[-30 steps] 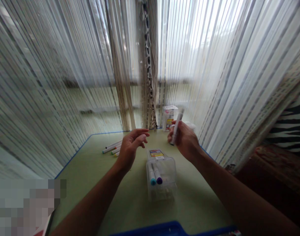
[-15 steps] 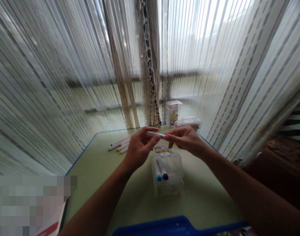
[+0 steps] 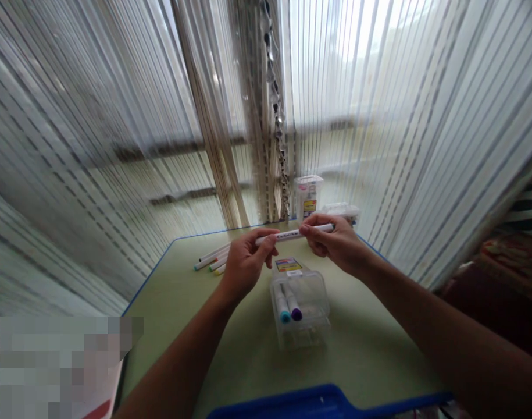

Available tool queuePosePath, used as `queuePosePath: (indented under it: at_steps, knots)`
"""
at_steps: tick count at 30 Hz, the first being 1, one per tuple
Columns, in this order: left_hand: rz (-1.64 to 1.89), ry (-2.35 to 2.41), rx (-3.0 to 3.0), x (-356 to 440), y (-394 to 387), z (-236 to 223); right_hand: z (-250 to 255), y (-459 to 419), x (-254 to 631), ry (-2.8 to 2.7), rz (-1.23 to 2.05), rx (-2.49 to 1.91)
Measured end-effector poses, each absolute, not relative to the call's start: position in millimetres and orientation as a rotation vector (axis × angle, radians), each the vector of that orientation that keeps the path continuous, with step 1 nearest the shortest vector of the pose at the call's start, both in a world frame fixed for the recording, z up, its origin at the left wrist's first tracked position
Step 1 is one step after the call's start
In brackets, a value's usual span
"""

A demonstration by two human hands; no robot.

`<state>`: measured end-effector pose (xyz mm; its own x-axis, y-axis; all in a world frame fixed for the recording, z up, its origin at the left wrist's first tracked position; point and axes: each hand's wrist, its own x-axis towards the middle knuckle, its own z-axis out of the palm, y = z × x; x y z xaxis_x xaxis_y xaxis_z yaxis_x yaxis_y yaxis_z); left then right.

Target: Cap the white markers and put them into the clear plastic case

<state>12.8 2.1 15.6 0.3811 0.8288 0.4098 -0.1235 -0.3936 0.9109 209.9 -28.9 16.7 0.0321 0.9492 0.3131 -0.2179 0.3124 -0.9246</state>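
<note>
A white marker (image 3: 288,235) with dark lettering along its barrel is held level above the table. My left hand (image 3: 247,256) pinches its left end, and my right hand (image 3: 331,240) grips it towards the right, where a dark tip shows past the fingers. Below the hands lies a clear plastic case (image 3: 313,294) with its lid up. Inside it rest a marker with a light-blue end (image 3: 285,316) and another with a purple end (image 3: 296,314). Several white markers (image 3: 213,258) with coloured ends lie just left of my left hand, partly hidden by it.
At the table's back stand an upright clear container (image 3: 308,195) and a clear box (image 3: 341,210) lying behind my right hand. A blue tray edge (image 3: 278,401) borders the near side of the green table (image 3: 174,302). Striped string curtains (image 3: 117,116) hang behind.
The marker has turned so its lettered barrel now shows. My right hand has moved slightly right and holds further along it, with more barrel visible between the hands. The view has shifted a little.
</note>
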Motion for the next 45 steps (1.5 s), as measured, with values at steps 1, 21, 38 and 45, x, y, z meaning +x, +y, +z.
queuePosePath:
  at_steps: [1,21,38,45]
  knots:
    - [1.191,0.644,1.642,12.5,2.5,15.4,16.1,-28.5,210.1,-1.198,1.067,-0.812]
    - [1.355,0.604,1.357,8.7,9.3,15.2,15.3,-23.4,218.2,-1.058,1.170,-0.689]
    - [1.338,0.732,1.588,9.1,6.4,17.3,12.3,-22.3,214.8,-1.182,0.973,-0.802]
    - [1.358,0.650,1.484,8.8,8.7,16.8,14.8,-22.4,214.6,-1.125,1.061,-0.737]
